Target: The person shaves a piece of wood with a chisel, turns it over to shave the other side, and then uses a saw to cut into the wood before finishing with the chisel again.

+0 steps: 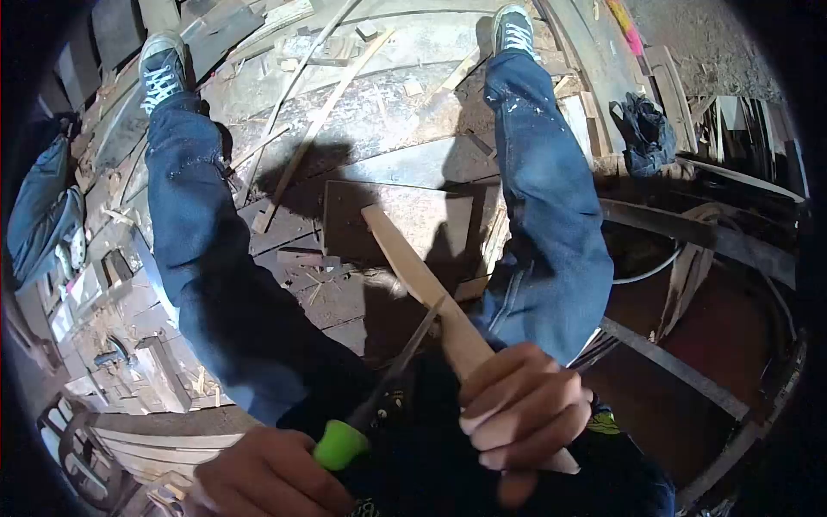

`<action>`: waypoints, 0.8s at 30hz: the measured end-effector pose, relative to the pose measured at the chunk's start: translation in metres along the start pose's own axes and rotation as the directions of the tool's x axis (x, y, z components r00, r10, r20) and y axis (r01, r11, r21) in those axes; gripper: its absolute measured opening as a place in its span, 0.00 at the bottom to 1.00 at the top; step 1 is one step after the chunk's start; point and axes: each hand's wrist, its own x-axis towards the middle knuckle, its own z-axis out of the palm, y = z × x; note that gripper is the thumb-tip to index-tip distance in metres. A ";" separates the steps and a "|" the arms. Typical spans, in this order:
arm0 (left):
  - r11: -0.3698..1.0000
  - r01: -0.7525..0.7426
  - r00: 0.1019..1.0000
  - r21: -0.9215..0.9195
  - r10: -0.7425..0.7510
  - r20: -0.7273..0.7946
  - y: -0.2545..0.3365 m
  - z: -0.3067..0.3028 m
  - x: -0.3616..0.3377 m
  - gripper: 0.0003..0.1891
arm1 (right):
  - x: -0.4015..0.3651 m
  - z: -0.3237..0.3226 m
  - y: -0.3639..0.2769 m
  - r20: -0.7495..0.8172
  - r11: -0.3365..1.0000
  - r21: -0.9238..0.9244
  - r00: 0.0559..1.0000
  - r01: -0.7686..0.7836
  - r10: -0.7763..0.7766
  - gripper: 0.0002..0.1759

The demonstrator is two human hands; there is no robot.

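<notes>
Left hand (274, 476) fingers wrap a green-handled tool (341, 445), its tapering blade (412, 351) pointing ahead of them to a wooden strip (412, 263). Right hand (524, 409) fingers grip that strip near one end; most extends beyond them.

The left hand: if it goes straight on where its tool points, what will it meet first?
Probably the wooden slat in the right hand; the green-handled tool overlaps it in view, contact unclear.
</notes>
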 end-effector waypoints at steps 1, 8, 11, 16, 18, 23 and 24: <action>0.934 0.351 0.936 0.072 -0.350 -0.029 0.014 -0.003 -0.024 0.19 | -0.001 0.002 -0.002 -0.006 1.000 0.001 1.000 0.001 -0.001 0.20; 0.990 -0.033 0.992 0.140 0.015 0.123 -0.014 0.027 0.048 0.17 | 0.004 0.015 -0.014 -0.032 0.975 -0.107 0.980 -0.197 0.195 0.15; 0.996 -0.083 0.980 0.013 0.080 0.183 -0.028 0.035 0.057 0.17 | -0.005 0.022 -0.009 -0.113 0.987 -0.130 0.990 -0.095 0.081 0.14; 0.999 0.004 0.980 0.048 -0.013 0.200 -0.013 0.026 0.053 0.12 | -0.005 0.024 -0.015 -0.026 0.968 -0.159 0.981 -0.194 0.192 0.14; 0.998 0.054 0.968 -0.012 -0.049 0.245 -0.017 0.031 0.050 0.11 | -0.005 0.026 -0.015 -0.035 0.970 -0.156 0.982 -0.188 0.185 0.14; 0.999 -0.018 0.989 0.039 0.012 0.145 -0.013 0.025 0.048 0.11 | -0.004 0.027 -0.015 -0.034 0.967 -0.170 0.982 -0.191 0.188 0.14; 0.999 -0.029 0.988 0.026 0.025 0.153 -0.014 0.025 0.050 0.11 | 0.000 0.024 -0.014 -0.025 0.969 -0.170 0.984 -0.178 0.177 0.15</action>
